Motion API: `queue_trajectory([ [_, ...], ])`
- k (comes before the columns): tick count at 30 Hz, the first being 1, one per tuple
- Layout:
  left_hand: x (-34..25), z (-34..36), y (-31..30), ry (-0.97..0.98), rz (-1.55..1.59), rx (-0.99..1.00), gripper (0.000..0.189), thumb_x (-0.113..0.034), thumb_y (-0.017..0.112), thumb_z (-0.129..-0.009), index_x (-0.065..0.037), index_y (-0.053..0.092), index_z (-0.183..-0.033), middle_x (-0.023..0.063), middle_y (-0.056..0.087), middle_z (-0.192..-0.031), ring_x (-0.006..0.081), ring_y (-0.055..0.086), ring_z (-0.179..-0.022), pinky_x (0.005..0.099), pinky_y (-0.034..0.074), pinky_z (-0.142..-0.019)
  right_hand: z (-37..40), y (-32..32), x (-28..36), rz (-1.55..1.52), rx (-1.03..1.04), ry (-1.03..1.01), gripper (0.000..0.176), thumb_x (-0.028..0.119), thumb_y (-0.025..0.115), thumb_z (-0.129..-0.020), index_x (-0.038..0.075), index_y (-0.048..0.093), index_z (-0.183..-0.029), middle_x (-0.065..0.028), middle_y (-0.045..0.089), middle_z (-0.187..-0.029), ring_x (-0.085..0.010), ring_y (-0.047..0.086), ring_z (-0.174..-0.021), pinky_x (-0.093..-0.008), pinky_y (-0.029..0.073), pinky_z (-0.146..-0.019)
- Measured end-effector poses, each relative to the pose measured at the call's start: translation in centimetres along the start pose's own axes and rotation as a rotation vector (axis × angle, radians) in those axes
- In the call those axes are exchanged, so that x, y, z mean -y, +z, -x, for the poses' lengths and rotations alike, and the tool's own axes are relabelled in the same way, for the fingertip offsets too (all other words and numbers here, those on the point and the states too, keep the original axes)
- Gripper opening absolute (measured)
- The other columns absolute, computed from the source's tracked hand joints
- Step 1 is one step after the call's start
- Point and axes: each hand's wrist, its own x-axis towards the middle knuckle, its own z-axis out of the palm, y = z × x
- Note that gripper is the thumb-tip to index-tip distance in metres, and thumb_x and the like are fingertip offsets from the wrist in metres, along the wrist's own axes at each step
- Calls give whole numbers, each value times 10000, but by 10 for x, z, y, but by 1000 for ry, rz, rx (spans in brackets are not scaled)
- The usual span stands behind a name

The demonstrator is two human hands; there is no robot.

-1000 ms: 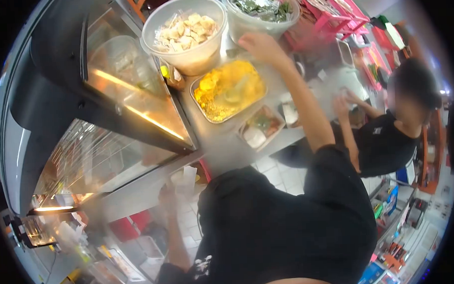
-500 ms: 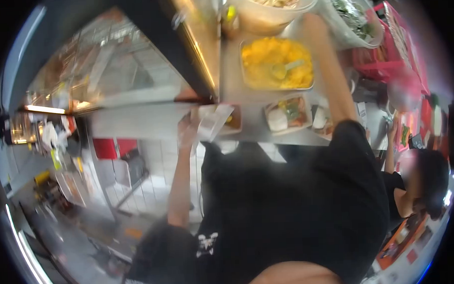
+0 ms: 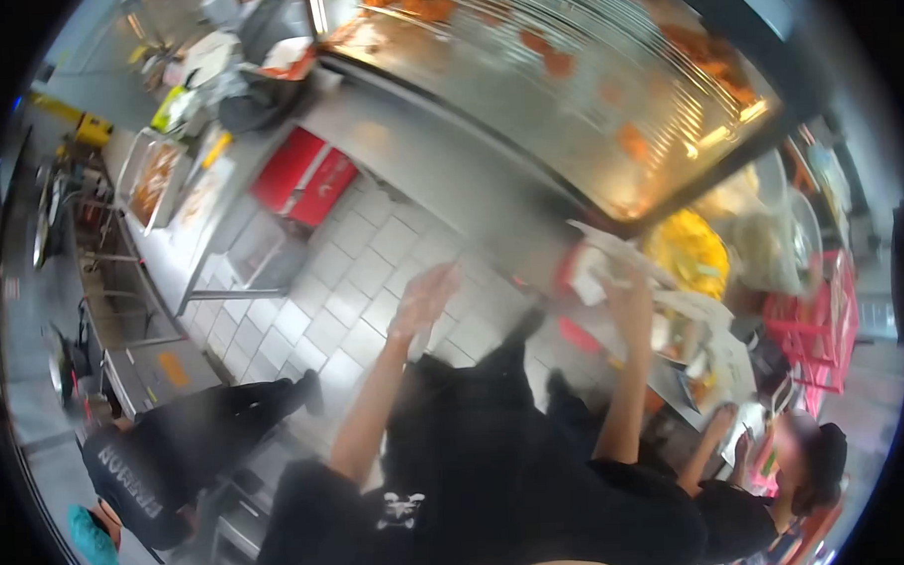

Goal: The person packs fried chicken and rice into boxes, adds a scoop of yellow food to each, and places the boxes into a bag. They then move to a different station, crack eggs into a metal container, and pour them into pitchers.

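Note:
My left hand is raised over the tiled floor, fingers stretched out and blurred, with what looks like a clear glove on it. My right hand is at the counter, its fingers closed on a crumpled white sheet that may be paper or plastic. The sheet spreads to the right, over part of the food boxes. Just beyond my right hand sits the tray of yellow food. Motion blur hides my right fingertips.
A lit glass display case borders the counter. Clear tubs and a pink basket stand at the right. One co-worker is at the lower right, another at the lower left. A red box is under the counter.
The view has swung left. My right hand has moved from beside the tubs to the white sheet. My left hand no longer shows the translucent white piece it held.

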Motion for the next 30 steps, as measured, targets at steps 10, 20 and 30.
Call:
queue_trajectory([
  [10,130,171,-232,-374,619,-501,478,-379,564,-924,29,544,-1171,123,632,-1029,181,617,-886,310,500,-771,-204,145,123,889,-756,152,1088,701,521,-784,-30,95,-1467,-372,88,-1469,-614,47,-1321,-666,79,-1059],
  [20,199,88,-400,-283,519,-556,363,-387,558,-927,-43,587,-1042,61,632,-914,135,592,-776,287,481,-687,-297,269,238,370,-608,62,1288,688,648,-676,-48,-80,-1443,-477,-128,-1385,-693,-120,-1246,-768,88,-964],
  [30,304,154,-498,-564,360,-267,448,-387,509,-937,-1,519,-1165,134,631,-994,224,626,-855,351,521,-710,-288,297,333,99,-620,-119,757,506,585,-832,45,347,-1384,-353,276,-1398,-516,280,-1281,-569,329,-1001],
])
